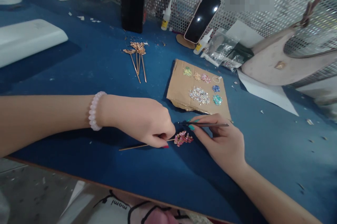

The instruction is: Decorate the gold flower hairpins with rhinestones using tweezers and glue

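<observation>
My left hand, with a pale beaded bracelet at its wrist, is closed around the thin gold stem of a hairpin. The hairpin's pink flower head sticks out to the right of my fist. My right hand pinches dark tweezers, their tips pointing left just above the flower head. Whether the tips hold a tiny bead I cannot tell. Beyond both hands lies a piece of cardboard bearing small piles of coloured beads or stones, the largest being a silvery pile.
Several gold hairpins lie farther back. A black box, a glue bottle, a leaning phone, a second glue bottle and plastic bags line the metal mesh. At right rests a pale handbag; a white object is at left.
</observation>
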### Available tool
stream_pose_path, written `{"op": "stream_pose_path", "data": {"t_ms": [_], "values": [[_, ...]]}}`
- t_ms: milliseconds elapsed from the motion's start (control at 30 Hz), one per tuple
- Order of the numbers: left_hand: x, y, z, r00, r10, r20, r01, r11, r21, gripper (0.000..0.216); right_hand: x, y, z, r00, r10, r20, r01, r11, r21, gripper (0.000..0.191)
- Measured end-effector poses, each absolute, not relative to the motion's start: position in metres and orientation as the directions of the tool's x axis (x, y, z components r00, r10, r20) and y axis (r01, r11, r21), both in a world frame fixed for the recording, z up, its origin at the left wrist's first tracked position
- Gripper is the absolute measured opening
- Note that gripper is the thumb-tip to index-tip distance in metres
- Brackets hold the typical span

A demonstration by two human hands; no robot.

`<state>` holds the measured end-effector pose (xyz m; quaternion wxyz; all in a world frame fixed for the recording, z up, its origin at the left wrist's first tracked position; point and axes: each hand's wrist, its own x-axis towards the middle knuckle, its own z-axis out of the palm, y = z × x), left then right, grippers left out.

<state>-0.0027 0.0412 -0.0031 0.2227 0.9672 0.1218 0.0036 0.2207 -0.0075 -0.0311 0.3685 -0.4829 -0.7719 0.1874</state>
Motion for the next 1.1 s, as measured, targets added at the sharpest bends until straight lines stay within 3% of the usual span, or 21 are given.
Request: {"op": "stream_pose_path", "data": {"t_ms": [567, 733, 933, 1100], "values": [[-0.002, 0.04, -0.003, 0.971, 0.237, -0.04, 0.233, -0.883, 0.407, 0.017, 0.223, -0.008, -0.034, -0.238, 0.902, 0.362, 0.574, 0.431, -0.696, 0.01], [-0.006, 0.044, -0.001, 0.964, 0.266, -0.018, 0.261, -0.926, 0.272, 0.02, 0.223, -0.007, -0.032, -0.229, 0.907, 0.355, 0.516, 0.422, -0.746, 0.012], [-0.012, 0.051, 0.0, 0.962, 0.274, 0.012, 0.263, -0.935, 0.238, 0.015, 0.224, -0.01, -0.026, -0.235, 0.902, 0.362, 0.455, 0.431, -0.779, 0.018], [-0.012, 0.042, 0.004, 0.972, 0.236, -0.008, 0.235, -0.972, -0.021, 0.012, 0.226, -0.011, -0.026, -0.282, 0.886, 0.368, 0.465, 0.462, -0.755, 0.018]]}}
